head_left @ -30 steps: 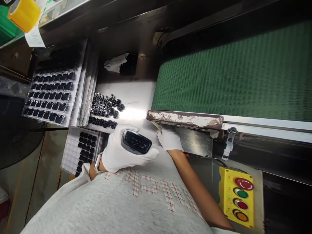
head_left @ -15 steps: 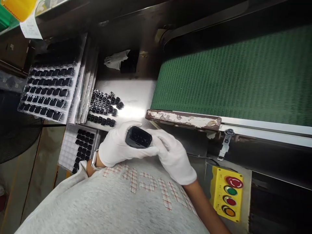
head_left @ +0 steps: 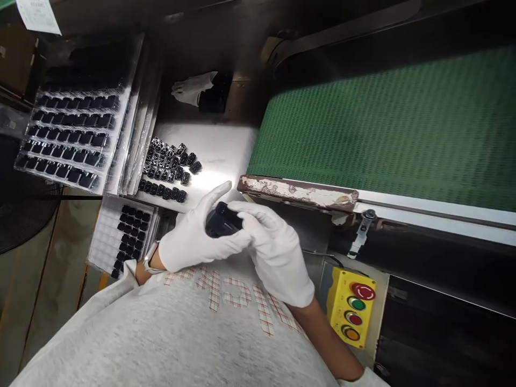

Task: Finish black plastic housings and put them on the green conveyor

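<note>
Both my hands wear white gloves and meet close to my chest over the steel bench. My left hand (head_left: 193,242) cradles a small black plastic part (head_left: 220,221) in its palm, index finger stretched out. My right hand (head_left: 274,250) curls over the same part from the right, fingertips pressed on its top. A cluster of several similar black parts (head_left: 167,169) lies on the shiny steel plate just beyond my hands.
A clear tray of black parts (head_left: 68,140) sits on stacked trays at the left. A white grid tray (head_left: 121,236) lies below it. A green conveyor belt (head_left: 382,123) runs at the right. A yellow button box (head_left: 352,309) is near my right arm. A spare glove (head_left: 191,88) lies at the back.
My right hand came off the bench edge and closed onto the black part held in my left hand. The part has been turned, its recessed face now hidden.
</note>
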The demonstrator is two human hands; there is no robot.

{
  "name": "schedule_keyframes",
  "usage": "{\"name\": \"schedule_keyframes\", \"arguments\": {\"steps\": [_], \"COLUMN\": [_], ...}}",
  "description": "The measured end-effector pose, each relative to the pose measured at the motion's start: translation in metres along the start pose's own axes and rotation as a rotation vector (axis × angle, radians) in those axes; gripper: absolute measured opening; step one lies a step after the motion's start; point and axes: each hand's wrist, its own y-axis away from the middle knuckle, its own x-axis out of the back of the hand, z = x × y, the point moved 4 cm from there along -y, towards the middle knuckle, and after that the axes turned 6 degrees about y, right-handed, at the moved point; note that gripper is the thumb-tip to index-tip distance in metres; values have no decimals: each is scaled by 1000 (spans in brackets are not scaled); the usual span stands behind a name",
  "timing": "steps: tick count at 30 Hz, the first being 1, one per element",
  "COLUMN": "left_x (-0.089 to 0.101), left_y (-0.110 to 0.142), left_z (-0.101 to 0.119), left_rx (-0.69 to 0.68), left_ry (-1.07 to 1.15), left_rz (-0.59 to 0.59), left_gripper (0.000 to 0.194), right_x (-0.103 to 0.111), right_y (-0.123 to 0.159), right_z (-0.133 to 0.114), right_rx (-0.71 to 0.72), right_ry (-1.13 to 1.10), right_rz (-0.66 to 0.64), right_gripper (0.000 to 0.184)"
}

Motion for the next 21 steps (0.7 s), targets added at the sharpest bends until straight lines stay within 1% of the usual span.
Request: {"name": "schedule_keyframes", "arguments": {"steps": [4,8,10,12,13,15,16,19,21], "left_x": [0,1,0,0,-1,-2,-2,-1,0], "left_y": [1,2,2,2,2,2,2,1,1], "left_z": [6,8,10,13,14,16,15,10,7], "left_rx": [29,42,8,-72,-114,-164,-164,-103,-66], "left_ry": [21,11,-19,-51,-63,-92,-117,-235,-306], "left_rz": [-37,-48,-41,-38,-40,-47,-47,-52,-83], "left_gripper": [86,81,72,65,64,66,68,74,79], "right_x": [-2,-3,-4,-5,-6,-8,-9,-12,-14], "right_y": [0,1,1,1,0,-2,-3,-7,-10], "right_z": [1,3,4,6,7,9,9,7,4], "right_rx": [-148,-214,-224,-230,-232,-236,-240,-272,-293], "right_ry": [-64,-103,-91,-81,-78,-90,-106,-152,-166], "right_rz": [-64,-101,-117,-133,-139,-149,-162,-188,-200], "right_gripper": [22,22,24,27,28,30,31,30,32]}}
